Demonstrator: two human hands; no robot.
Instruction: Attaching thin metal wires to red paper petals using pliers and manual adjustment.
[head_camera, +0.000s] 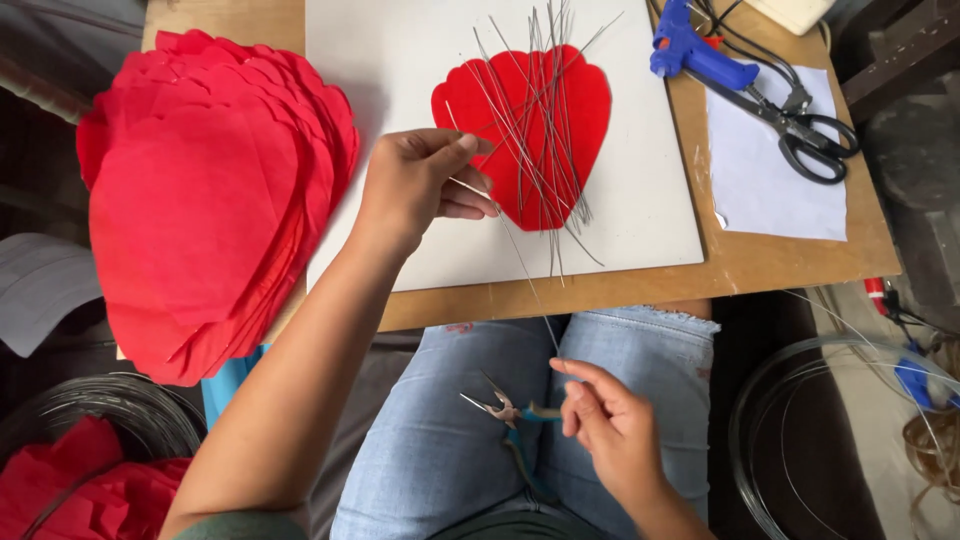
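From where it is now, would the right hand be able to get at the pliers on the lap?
Probably yes. The right hand pinches only a thin wire, and the pliers lie uncovered on the lap just beside its fingers.

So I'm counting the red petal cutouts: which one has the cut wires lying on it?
The single red petal lying flat on the white board carries the wires; the big stack to its left has none.

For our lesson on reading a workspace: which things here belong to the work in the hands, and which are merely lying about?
In use:
left hand and right hand, pinching one thin wire between them
bundle of cut wires
red petal beneath them
white board

Lying about:
pliers on the lap
scissors
blue glue gun
stack of red petals
wire coil
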